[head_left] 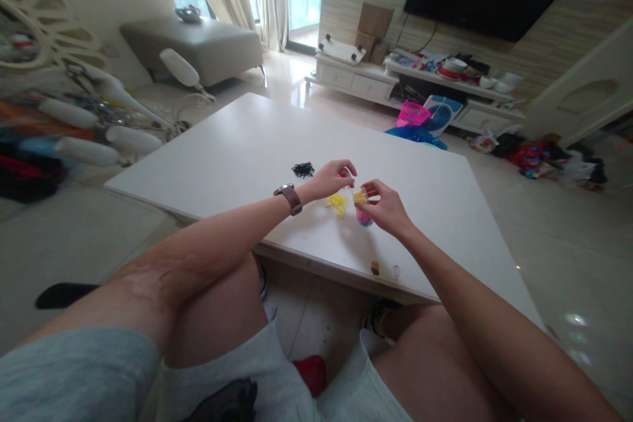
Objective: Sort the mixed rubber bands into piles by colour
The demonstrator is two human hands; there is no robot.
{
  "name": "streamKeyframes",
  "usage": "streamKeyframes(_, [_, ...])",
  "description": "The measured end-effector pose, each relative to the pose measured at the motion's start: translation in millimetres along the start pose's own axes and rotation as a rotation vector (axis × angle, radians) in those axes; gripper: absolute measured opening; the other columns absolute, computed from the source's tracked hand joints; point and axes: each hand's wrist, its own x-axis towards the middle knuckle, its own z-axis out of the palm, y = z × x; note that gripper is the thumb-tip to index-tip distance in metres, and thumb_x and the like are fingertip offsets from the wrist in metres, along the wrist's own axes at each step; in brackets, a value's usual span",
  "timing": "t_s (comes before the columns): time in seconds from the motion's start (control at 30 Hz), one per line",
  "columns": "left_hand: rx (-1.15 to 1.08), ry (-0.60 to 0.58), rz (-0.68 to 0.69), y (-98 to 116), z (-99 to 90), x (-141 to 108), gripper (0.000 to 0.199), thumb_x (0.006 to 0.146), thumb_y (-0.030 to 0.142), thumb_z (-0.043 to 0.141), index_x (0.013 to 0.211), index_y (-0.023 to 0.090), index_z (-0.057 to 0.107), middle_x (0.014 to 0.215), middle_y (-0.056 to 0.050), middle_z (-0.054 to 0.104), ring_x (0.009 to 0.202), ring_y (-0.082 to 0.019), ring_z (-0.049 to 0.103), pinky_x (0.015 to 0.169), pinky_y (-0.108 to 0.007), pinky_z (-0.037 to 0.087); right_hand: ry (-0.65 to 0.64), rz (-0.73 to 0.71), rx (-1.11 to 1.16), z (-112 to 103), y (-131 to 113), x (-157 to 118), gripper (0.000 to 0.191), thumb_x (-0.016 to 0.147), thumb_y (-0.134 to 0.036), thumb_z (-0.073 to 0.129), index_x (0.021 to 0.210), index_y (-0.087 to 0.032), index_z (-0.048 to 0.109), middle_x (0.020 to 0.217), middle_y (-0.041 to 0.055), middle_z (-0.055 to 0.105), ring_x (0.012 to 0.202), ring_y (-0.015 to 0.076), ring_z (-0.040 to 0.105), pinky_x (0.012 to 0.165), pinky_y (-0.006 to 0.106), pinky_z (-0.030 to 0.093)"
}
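My right hand [388, 210] grips a small clear jar [364, 216] from its right side. Pink pieces fill its lower part, and yellow ones show near the top. Just left of the jar's mouth is my left hand [336, 178], its fingers curled in together; whatever they pinch is too small to make out. A brown-strapped watch [291, 199] is on that wrist. On the white table [277, 125], a loose pile of thin yellow pieces [338, 204] lies below my left hand. Farther left sits a pile of thin black pieces [302, 169].
Near the table's front edge are a small yellow-and-dark object [375, 268] and a small clear object [396, 271]. A lamp with white shades [133, 140] stands close to the table's left side. Beyond the table are a pink basket [413, 115] and a low cabinet [341, 79].
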Motion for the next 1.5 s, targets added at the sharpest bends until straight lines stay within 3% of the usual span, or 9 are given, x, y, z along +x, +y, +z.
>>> streamKeyframes(0.13, [0.02,0.018,0.013,1,-5.8,2,0.005,0.076,0.011,0.063,0.081,0.013,0.066,0.067,0.0,0.065,0.065,-0.012,0.061,0.067,-0.025,0.047,0.032,0.028,0.099,0,2,-1,0.034,0.067,-0.031,0.077,0.094,-0.022,0.058,0.095,0.0041,0.068,0.089,0.022,0.068,0.073,0.037,0.062])
streamKeyframes(0.3, [0.04,-0.058,0.038,1,-8.7,0,0.005,0.077,0.015,0.066,0.082,0.013,0.066,0.074,-0.001,0.066,0.071,-0.012,0.062,0.071,-0.027,0.049,0.078,0.01,0.198,-1,7,-1,0.048,0.069,-0.038,0.08,0.103,-0.025,0.05,0.103,0.0027,0.065,0.083,0.0189,0.069,0.07,0.034,0.062])
streamKeyframes(0.47, [0.034,-0.228,0.022,-2,-5.5,-10,0.04,0.071,0.027,0.081,0.105,0.015,0.063,0.097,-0.008,0.07,0.088,-0.017,0.067,0.074,-0.029,0.053,0.121,-0.002,0.237,-6,2,-3,0.04,0.075,-0.049,0.078,0.093,-0.024,0.052,0.099,0.0024,0.066,0.084,0.0194,0.07,0.067,0.031,0.061])
streamKeyframes(0.57, [0.095,-0.313,0.014,-2,-2.5,-16,0.049,0.067,0.03,0.086,0.108,0.015,0.063,0.094,-0.007,0.07,0.083,-0.017,0.067,0.071,-0.029,0.053,0.139,-0.005,0.242,-9,0,-2,0.039,0.078,-0.055,0.075,0.09,-0.022,0.058,0.096,0.004,0.068,0.086,0.0199,0.07,0.071,0.033,0.061])
streamKeyframes(0.8, [0.264,-0.302,0.115,9,-6.0,-20,0.038,0.069,0.028,0.083,0.102,0.014,0.07,0.082,-0.004,0.071,0.074,-0.015,0.064,0.068,-0.026,0.049,-0.01,-0.125,0.088,-12,2,-3,0.031,0.084,-0.051,0.073,0.088,-0.02,0.076,0.108,0.0085,0.063,0.097,0.0214,0.066,0.079,0.036,0.061])
streamKeyframes(1.0, [0.373,-0.351,0.178,15,-9.3,-30,0.038,0.068,0.028,0.085,0.102,0.014,0.073,0.081,-0.004,0.071,0.075,-0.016,0.064,0.069,-0.025,0.048,-0.195,-0.215,-0.059,-15,1,-6,0.02,0.088,-0.04,0.07,0.097,-0.025,0.08,0.118,0.0089,0.063,0.104,0.022,0.066,0.092,0.04,0.057])
streamKeyframes(1.1, [0.363,-0.33,0.154,14,-9.0,-33,0.037,0.07,0.029,0.084,0.102,0.014,0.073,0.08,-0.004,0.071,0.074,-0.016,0.065,0.068,-0.025,0.049,-0.153,-0.193,-0.05,-17,-2,-7,0.021,0.087,-0.04,0.071,0.097,-0.024,0.08,0.116,0.009,0.065,0.103,0.0218,0.066,0.084,0.037,0.059])
streamKeyframes(1.3, [0.327,-0.29,0.118,10,-8.8,-30,0.045,0.071,0.035,0.084,0.107,0.013,0.071,0.086,-0.006,0.072,0.079,-0.017,0.066,0.07,-0.027,0.051,0.063,-0.186,0.014,-19,-6,-4,0.026,0.079,-0.047,0.078,0.082,-0.021,0.075,0.102,0.007,0.067,0.094,0.0213,0.067,0.075,0.036,0.061])
streamKeyframes(1.5, [0.394,-0.255,0.148,12,-13.3,-27,0.042,0.068,0.033,0.085,0.105,0.015,0.073,0.086,-0.006,0.072,0.077,-0.017,0.065,0.07,-0.026,0.049,-0.055,-0.161,-0.024,-14,-4,-4,0.028,0.085,-0.05,0.072,0.088,-0.023,0.079,0.114,0.0095,0.064,0.101,0.0227,0.066,0.081,0.039,0.061])
